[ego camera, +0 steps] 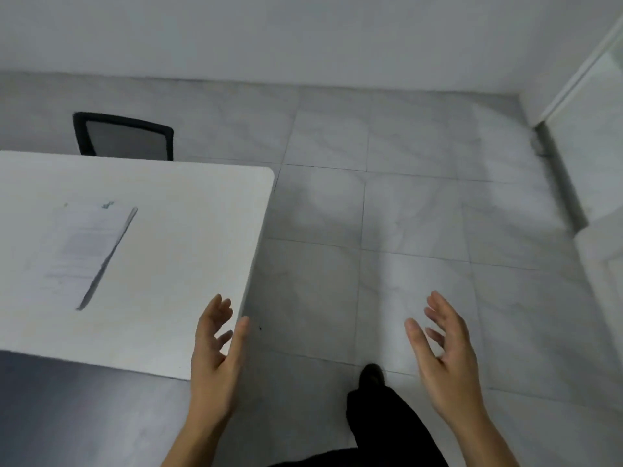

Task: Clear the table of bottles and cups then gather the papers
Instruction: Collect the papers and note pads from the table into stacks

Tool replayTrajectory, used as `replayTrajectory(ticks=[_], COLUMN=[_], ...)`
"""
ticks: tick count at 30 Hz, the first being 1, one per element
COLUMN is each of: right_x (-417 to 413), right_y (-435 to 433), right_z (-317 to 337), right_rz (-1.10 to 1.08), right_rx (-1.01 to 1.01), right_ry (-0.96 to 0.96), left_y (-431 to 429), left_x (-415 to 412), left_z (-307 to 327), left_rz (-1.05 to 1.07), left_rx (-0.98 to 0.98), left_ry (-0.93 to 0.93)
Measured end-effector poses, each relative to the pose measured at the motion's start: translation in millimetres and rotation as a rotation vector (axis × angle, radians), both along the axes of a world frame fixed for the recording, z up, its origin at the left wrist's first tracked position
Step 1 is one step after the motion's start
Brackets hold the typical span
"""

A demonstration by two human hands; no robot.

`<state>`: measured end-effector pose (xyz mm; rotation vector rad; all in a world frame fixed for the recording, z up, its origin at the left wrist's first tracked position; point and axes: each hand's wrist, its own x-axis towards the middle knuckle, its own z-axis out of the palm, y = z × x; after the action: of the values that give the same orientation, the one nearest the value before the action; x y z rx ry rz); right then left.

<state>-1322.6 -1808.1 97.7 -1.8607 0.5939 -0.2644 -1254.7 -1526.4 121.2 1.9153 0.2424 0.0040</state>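
Note:
A stack of printed papers (84,251) lies flat on the white table (188,237), toward its left part, with a dark shadow along the stack's right edge. My left hand (215,352) hovers over the table's near right corner, fingers spread, holding nothing. My right hand (445,362) is out over the floor to the right of the table, palm turned inward, fingers apart and empty. No bottles or cups show in this view.
A black mesh chair (124,136) stands behind the table's far edge. Grey marble floor tiles (404,214) spread to the right. A white wall runs along the back, and a white door frame (573,82) stands at the right. My dark trouser leg and shoe (374,392) are below.

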Motion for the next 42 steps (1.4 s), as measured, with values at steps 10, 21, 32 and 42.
replayTrajectory(ticks=[10, 21, 32, 42], right_x=[255, 589, 893, 1191], right_y=[-90, -85, -80, 31], right_z=[49, 45, 63, 73], right_rz=[0.223, 0.421, 0.481, 0.978], right_rx=[-0.017, -0.036, -0.019, -0.002], right_ry=[-0.033, 0.013, -0.092, -0.032], left_y=[-79, -94, -89, -46], left_x=[178, 477, 789, 942], left_z=[44, 11, 31, 47], left_rz=[0.219, 0.362, 0.325, 0.811], left_rx=[-0.024, -0.1, -0.15, -0.119], left_ry=[-0.029, -0.09, -0.221, -0.195])
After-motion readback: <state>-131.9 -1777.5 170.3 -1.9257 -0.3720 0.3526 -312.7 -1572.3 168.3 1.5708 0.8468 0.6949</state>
